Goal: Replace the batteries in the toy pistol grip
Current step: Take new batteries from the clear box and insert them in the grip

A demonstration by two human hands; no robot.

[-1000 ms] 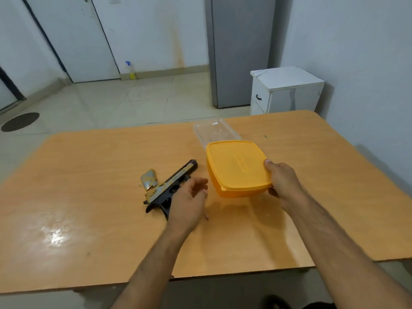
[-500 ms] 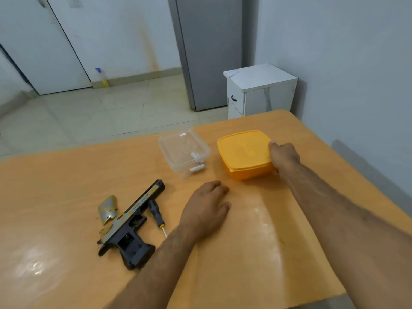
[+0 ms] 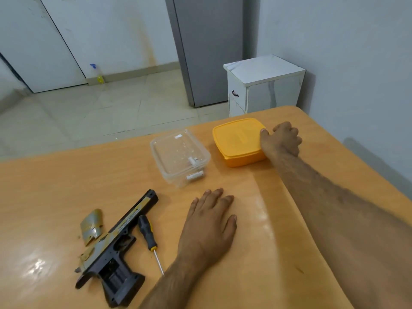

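A plain room in a home: pale tiled floor (image 3: 93, 112), scuffed white walls (image 3: 124, 30), a white door (image 3: 40, 47), a tall grey metal cabinet (image 3: 207, 47), a small white bedside cabinet (image 3: 265, 83), and a glossy orange-brown wooden table (image 3: 256, 253) in the foreground.

Tabletop (image 3: 66, 175) looks like glossy orange wood laminate, pretty reflective. The toy pistol (image 3: 116, 248) is matt black plastic with worn, flaky gold paint. Clear plastic container (image 3: 178, 157), opaque yellow plastic box (image 3: 238, 141), and a screwdriver (image 3: 148, 235) with black-yellow handle, shiny metal shaft.
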